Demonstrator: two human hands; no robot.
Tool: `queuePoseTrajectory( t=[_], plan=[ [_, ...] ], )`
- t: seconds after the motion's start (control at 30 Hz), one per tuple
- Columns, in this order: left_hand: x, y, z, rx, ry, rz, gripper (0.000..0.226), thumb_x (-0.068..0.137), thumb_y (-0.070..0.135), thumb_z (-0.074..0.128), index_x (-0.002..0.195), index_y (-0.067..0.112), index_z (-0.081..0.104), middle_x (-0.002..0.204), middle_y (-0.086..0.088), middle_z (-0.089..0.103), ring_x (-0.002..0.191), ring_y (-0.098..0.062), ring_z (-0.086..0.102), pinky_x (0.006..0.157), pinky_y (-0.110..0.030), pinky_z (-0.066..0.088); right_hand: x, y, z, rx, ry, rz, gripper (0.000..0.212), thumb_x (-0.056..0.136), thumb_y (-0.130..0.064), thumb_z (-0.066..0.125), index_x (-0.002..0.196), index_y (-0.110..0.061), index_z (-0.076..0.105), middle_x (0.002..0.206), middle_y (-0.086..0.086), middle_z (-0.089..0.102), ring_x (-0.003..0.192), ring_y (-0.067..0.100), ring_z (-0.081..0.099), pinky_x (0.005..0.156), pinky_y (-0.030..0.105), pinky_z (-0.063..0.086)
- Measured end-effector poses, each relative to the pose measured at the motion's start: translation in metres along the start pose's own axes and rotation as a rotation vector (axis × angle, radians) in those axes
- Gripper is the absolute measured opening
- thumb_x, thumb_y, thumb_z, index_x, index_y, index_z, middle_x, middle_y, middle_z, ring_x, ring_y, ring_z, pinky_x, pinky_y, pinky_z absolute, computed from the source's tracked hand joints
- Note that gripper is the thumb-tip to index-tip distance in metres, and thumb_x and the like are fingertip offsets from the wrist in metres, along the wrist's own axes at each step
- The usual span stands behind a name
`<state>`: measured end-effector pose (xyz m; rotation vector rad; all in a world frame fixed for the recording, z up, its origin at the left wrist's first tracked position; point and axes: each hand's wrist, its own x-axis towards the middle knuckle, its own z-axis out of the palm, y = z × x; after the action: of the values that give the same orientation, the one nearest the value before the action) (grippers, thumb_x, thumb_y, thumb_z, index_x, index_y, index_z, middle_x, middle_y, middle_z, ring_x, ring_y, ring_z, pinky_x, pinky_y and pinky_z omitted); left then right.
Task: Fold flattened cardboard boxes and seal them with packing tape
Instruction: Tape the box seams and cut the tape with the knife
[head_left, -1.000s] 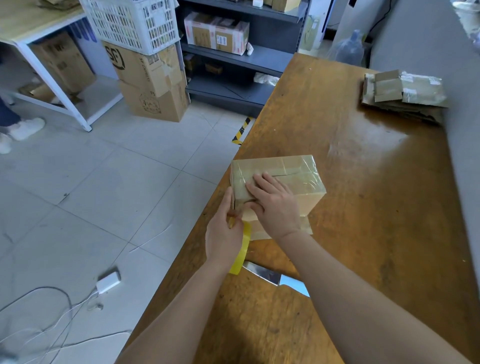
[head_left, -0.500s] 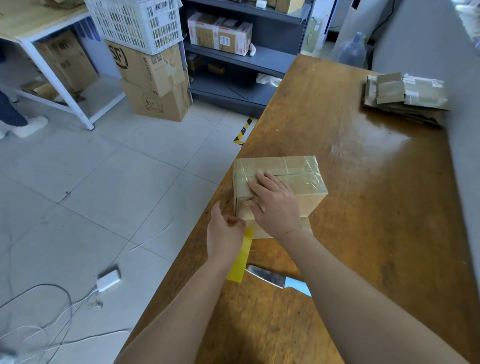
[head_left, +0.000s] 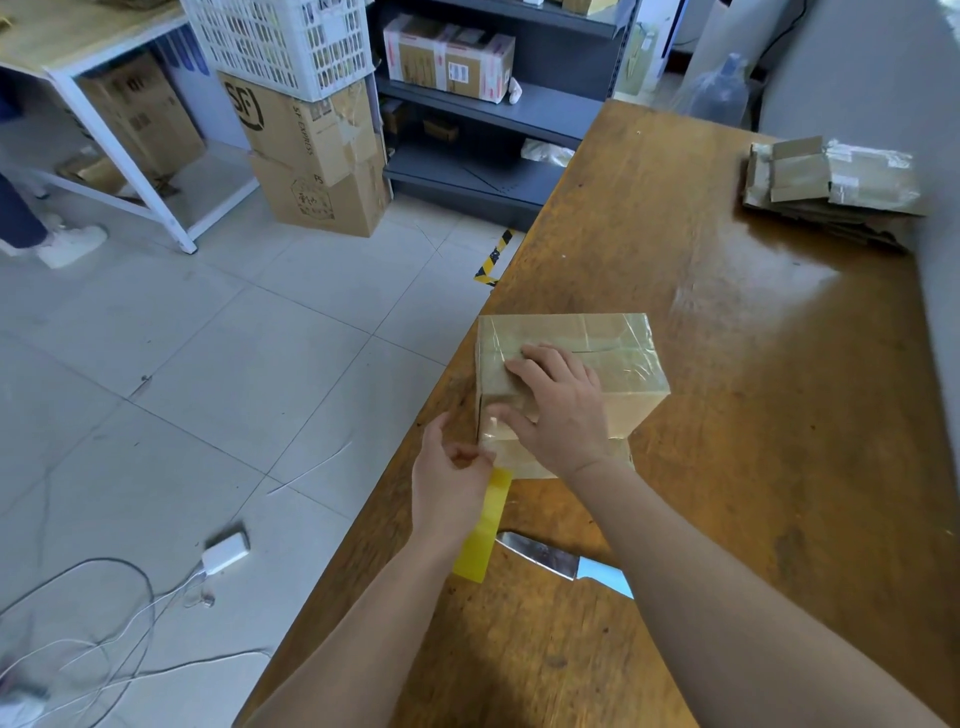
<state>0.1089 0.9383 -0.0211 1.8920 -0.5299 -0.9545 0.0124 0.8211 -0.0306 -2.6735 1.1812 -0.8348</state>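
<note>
We note the right hand (head_left: 558, 410) flat on the box (head_left: 613, 358), fingers spread over the taped top, thumb down the near face. Just left of it and nearer us, the left hand (head_left: 449, 483) pinches the upper end of a yellow tape strip (head_left: 485, 535); the strip runs from that hand toward us. Past the strip's lower end, nearer us than the right hand, a knife (head_left: 556, 561) lies on the table (head_left: 753, 441). Far beyond the right hand, flattened boxes (head_left: 831, 192) sit stacked. Left of the left hand, on the floor (head_left: 208, 364), we see a white charger (head_left: 226, 552).
</note>
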Motion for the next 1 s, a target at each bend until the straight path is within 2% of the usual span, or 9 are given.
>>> queuePoseTrajectory(
  t=[0.07, 0.17, 0.27, 0.37, 0.63, 0.73, 0.83, 0.93, 1.0],
  plan=[
    [-0.001, 0.001, 0.0, -0.003, -0.003, 0.001, 0.066, 0.087, 0.025, 0.071, 0.143, 0.026, 0.037, 0.089, 0.011, 0.068, 0.088, -0.004, 0.062, 0.084, -0.028, 0.046, -0.001, 0.0, 0.002, 0.008, 0.029, 0.008, 0.04, 0.074, -0.04, 0.079, 0.104, -0.016, 0.067, 0.113, 0.005, 0.064, 0.114, 0.03, 0.057, 0.088, 0.043, 0.046],
    [-0.003, 0.003, -0.003, -0.022, -0.01, -0.015, 0.063, 0.087, 0.022, 0.071, 0.142, 0.026, 0.039, 0.09, 0.01, 0.067, 0.085, -0.001, 0.061, 0.071, -0.018, 0.04, -0.003, -0.003, 0.004, -0.022, -0.017, 0.002, 0.049, 0.062, -0.02, 0.087, 0.106, -0.014, 0.066, 0.115, 0.007, 0.064, 0.115, 0.033, 0.056, 0.09, 0.046, 0.047],
    [-0.006, 0.002, -0.007, -0.017, -0.015, -0.024, 0.06, 0.088, 0.023, 0.07, 0.14, 0.028, 0.04, 0.092, 0.01, 0.068, 0.081, 0.001, 0.06, 0.063, -0.014, 0.036, -0.002, -0.001, 0.001, 0.002, -0.048, 0.009, 0.048, 0.064, -0.023, 0.086, 0.107, -0.015, 0.065, 0.117, 0.006, 0.063, 0.117, 0.032, 0.056, 0.092, 0.047, 0.049],
    [-0.006, 0.0, -0.008, -0.017, -0.013, -0.022, 0.06, 0.088, 0.021, 0.069, 0.141, 0.026, 0.041, 0.091, 0.01, 0.069, 0.087, -0.002, 0.06, 0.073, -0.021, 0.038, 0.0, 0.0, -0.003, 0.051, -0.047, 0.016, 0.039, 0.074, -0.029, 0.08, 0.108, -0.015, 0.067, 0.117, 0.006, 0.064, 0.118, 0.032, 0.056, 0.092, 0.046, 0.047],
    [-0.01, 0.008, -0.012, -0.018, -0.028, -0.001, 0.059, 0.088, 0.02, 0.069, 0.139, 0.026, 0.042, 0.088, 0.012, 0.068, 0.082, 0.004, 0.058, 0.07, -0.017, 0.039, -0.005, 0.004, -0.001, 0.075, -0.068, -0.019, 0.056, 0.065, 0.002, 0.082, 0.118, -0.012, 0.068, 0.127, 0.012, 0.063, 0.122, 0.037, 0.056, 0.097, 0.052, 0.047],
    [-0.008, 0.012, -0.014, -0.014, -0.014, 0.024, 0.058, 0.088, 0.022, 0.069, 0.139, 0.025, 0.042, 0.09, 0.012, 0.069, 0.086, 0.002, 0.058, 0.083, -0.026, 0.04, -0.006, 0.005, -0.003, 0.064, -0.081, -0.035, 0.059, 0.067, 0.01, 0.076, 0.121, -0.011, 0.066, 0.13, 0.013, 0.062, 0.124, 0.037, 0.055, 0.098, 0.051, 0.045],
    [-0.009, 0.016, -0.015, -0.025, -0.016, 0.029, 0.053, 0.087, 0.024, 0.07, 0.135, 0.026, 0.046, 0.094, 0.01, 0.069, 0.09, -0.001, 0.058, 0.085, -0.028, 0.04, -0.001, 0.003, -0.008, 0.062, -0.163, 0.009, 0.059, 0.071, -0.001, 0.079, 0.126, -0.014, 0.063, 0.137, 0.01, 0.057, 0.132, 0.033, 0.048, 0.105, 0.05, 0.042],
    [-0.013, 0.02, -0.016, -0.051, -0.023, 0.053, 0.041, 0.087, 0.025, 0.07, 0.125, 0.029, 0.053, 0.095, 0.011, 0.068, 0.09, -0.003, 0.06, 0.077, -0.025, 0.044, -0.005, -0.003, -0.018, 0.083, -0.248, 0.038, 0.061, 0.084, -0.017, 0.073, 0.14, -0.015, 0.05, 0.154, 0.007, 0.037, 0.147, 0.025, 0.023, 0.118, 0.041, 0.025],
    [-0.016, 0.025, -0.015, -0.081, -0.017, 0.08, 0.032, 0.09, 0.023, 0.067, 0.119, 0.03, 0.056, 0.096, 0.012, 0.067, 0.087, -0.003, 0.061, 0.07, -0.019, 0.044, -0.013, -0.014, -0.027, 0.181, -0.108, 0.055, 0.051, 0.089, -0.016, 0.065, 0.138, -0.012, 0.051, 0.153, 0.012, 0.036, 0.146, 0.028, 0.024, 0.117, 0.035, 0.025]
  ],
)
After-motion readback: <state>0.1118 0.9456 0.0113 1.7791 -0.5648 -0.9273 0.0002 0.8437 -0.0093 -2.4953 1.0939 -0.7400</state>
